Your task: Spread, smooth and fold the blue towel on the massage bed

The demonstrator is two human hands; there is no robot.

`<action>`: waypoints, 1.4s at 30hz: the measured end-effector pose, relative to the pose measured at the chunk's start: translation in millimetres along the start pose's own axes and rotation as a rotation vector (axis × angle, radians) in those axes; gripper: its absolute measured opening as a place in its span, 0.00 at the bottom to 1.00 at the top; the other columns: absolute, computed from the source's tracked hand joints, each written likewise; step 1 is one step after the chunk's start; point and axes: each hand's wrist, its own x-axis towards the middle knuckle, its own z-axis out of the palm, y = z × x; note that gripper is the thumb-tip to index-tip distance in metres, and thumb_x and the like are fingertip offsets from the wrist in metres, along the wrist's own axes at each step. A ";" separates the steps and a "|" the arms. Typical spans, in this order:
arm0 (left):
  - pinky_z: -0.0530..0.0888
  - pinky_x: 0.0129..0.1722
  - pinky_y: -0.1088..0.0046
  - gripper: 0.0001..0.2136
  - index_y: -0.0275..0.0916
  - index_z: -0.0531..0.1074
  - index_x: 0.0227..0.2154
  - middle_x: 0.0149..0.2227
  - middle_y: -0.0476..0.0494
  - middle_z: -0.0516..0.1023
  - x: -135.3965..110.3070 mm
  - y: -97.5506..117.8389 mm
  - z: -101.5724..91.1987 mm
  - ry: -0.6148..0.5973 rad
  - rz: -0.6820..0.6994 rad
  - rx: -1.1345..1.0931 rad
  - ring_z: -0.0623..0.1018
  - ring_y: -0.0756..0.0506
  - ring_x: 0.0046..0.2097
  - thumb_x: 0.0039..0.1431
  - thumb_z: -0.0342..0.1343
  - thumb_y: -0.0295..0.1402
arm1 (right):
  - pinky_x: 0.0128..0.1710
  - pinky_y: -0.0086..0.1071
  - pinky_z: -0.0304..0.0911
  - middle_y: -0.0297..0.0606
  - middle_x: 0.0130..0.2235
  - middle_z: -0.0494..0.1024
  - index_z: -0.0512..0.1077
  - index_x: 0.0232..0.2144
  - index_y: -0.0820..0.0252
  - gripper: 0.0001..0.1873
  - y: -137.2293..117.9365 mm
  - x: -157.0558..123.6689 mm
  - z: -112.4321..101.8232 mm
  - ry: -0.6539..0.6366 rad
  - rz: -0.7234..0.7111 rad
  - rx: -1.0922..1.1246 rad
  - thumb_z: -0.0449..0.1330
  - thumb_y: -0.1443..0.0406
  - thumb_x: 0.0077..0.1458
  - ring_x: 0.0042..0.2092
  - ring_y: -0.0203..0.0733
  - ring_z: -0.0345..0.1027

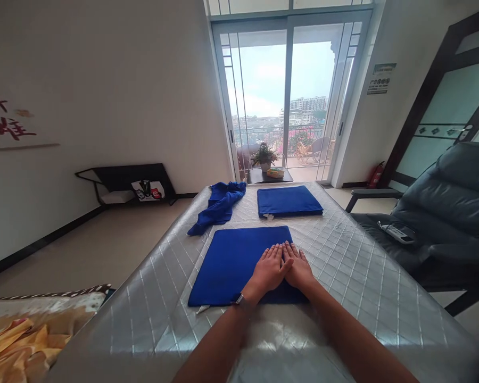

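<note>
Blue towel (231,266), folded flat, lies mid-bench on a silver quilted cover (355,266). The left hand (269,269) and right hand (299,268) touch side by side on its 3 o'clock part, each grip spread flat and pinching nothing. The cover looks slick, so a lopsided push could slide or ruck the towel toward the second towel (289,201) at 12 o'clock.

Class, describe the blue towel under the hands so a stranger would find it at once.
Start at the silver quilted table before the balcony door. The towel lies nearest the camera, spread flat under the left hand and right hand. The crumpled cloth and folded cloth beyond it are untouched.
</note>
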 end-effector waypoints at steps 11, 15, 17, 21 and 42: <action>0.49 0.71 0.57 0.38 0.33 0.50 0.70 0.72 0.37 0.49 -41.0 -86.0 -19.6 -0.088 -0.256 0.126 0.49 0.40 0.72 0.69 0.25 0.56 | 0.70 0.46 0.29 0.40 0.73 0.38 0.41 0.72 0.69 0.36 -4.1 3.0 -0.7 -0.008 0.069 0.067 0.34 0.54 0.69 0.73 0.45 0.29; 0.49 0.70 0.55 0.39 0.30 0.49 0.70 0.72 0.35 0.47 -73.6 -145.2 -32.7 -0.070 -0.392 0.203 0.49 0.39 0.72 0.69 0.25 0.56 | 0.70 0.45 0.29 0.38 0.73 0.38 0.40 0.72 0.68 0.36 -4.4 3.3 -1.8 -0.018 0.076 0.064 0.35 0.54 0.69 0.73 0.45 0.28; 0.51 0.70 0.55 0.40 0.27 0.49 0.70 0.72 0.33 0.47 -88.2 -168.2 -34.8 -0.039 -0.454 0.215 0.50 0.38 0.72 0.69 0.25 0.56 | 0.70 0.45 0.29 0.38 0.73 0.38 0.41 0.72 0.68 0.36 -5.2 3.1 -2.9 -0.017 0.082 0.060 0.35 0.54 0.69 0.73 0.45 0.29; 0.51 0.70 0.57 0.41 0.26 0.48 0.70 0.72 0.31 0.46 -101.1 -186.0 -32.1 0.003 -0.499 0.203 0.50 0.39 0.72 0.69 0.24 0.56 | 0.70 0.44 0.29 0.39 0.74 0.39 0.42 0.72 0.68 0.36 -7.0 2.9 -4.3 -0.015 0.092 0.045 0.35 0.55 0.69 0.73 0.45 0.29; 0.53 0.69 0.55 0.41 0.26 0.52 0.69 0.71 0.29 0.52 -99.7 -184.1 -32.6 0.064 -0.482 0.147 0.54 0.37 0.71 0.68 0.28 0.58 | 0.70 0.41 0.30 0.40 0.73 0.42 0.44 0.71 0.68 0.35 0.9 55.9 -12.2 0.019 0.046 0.034 0.34 0.54 0.70 0.73 0.42 0.31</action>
